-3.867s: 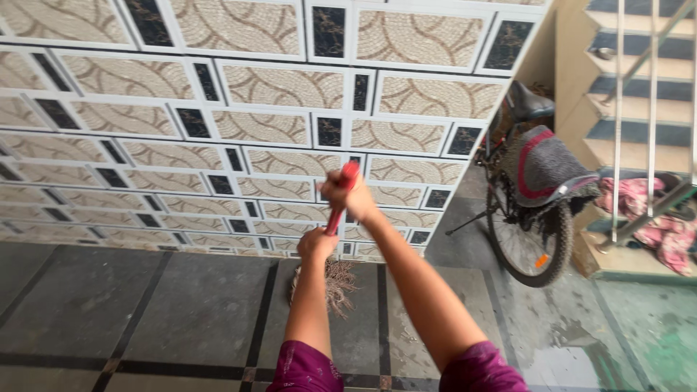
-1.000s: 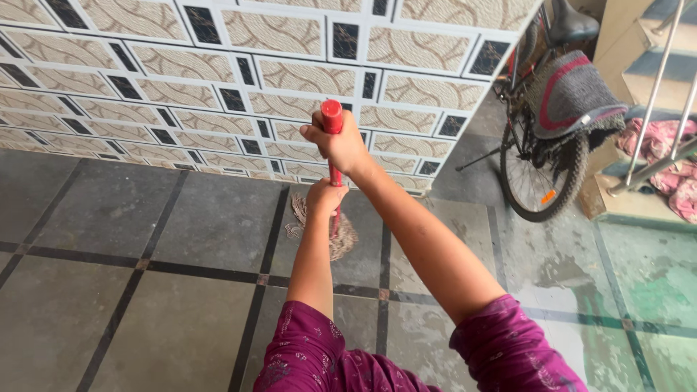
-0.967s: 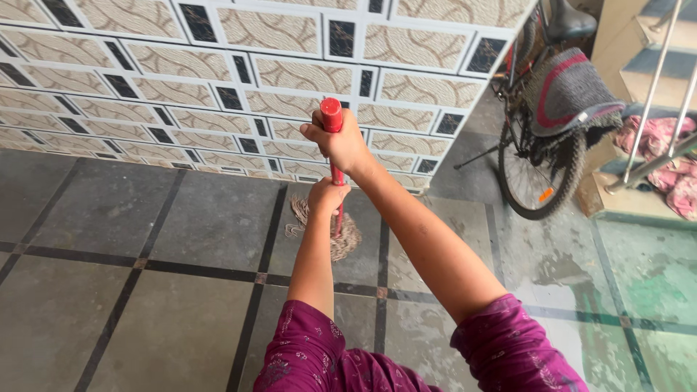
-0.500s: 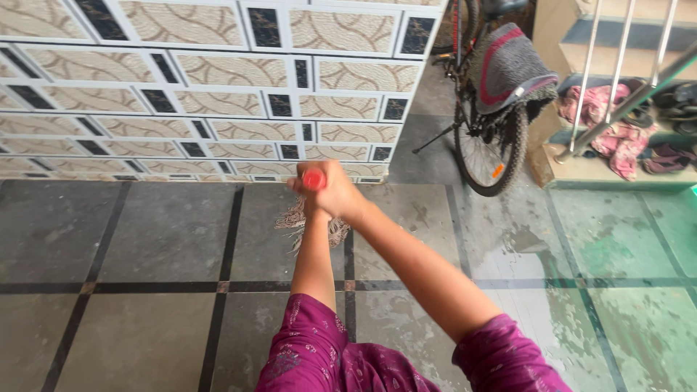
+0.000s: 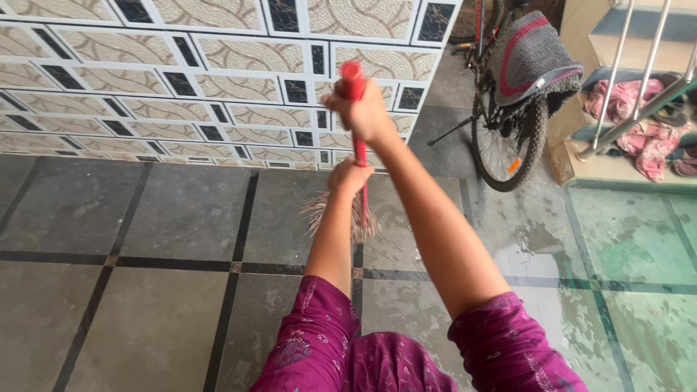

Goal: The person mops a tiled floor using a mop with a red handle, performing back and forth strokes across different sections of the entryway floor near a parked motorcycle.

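Right hand [image 5: 365, 110] gripped the red mop handle [image 5: 357, 145] near its top, left hand [image 5: 349, 176] lower down. Mop head [image 5: 341, 214] sat on the floor [image 5: 181, 218], just beyond the left hand.

We have a single view, from a camera worn on the head, looking steeply down and forward along both outstretched arms. The right hand [image 5: 363, 109] and left hand [image 5: 350, 176] sit near the middle of the picture, close to the lens, with the purple sleeves [image 5: 501, 348] at the bottom edge. Beyond the fingers we see the tiled wall [image 5: 218, 65]; below them the grey floor [image 5: 167, 218]; to their right, further off, a bicycle [image 5: 512, 109] and steps [image 5: 624, 43].
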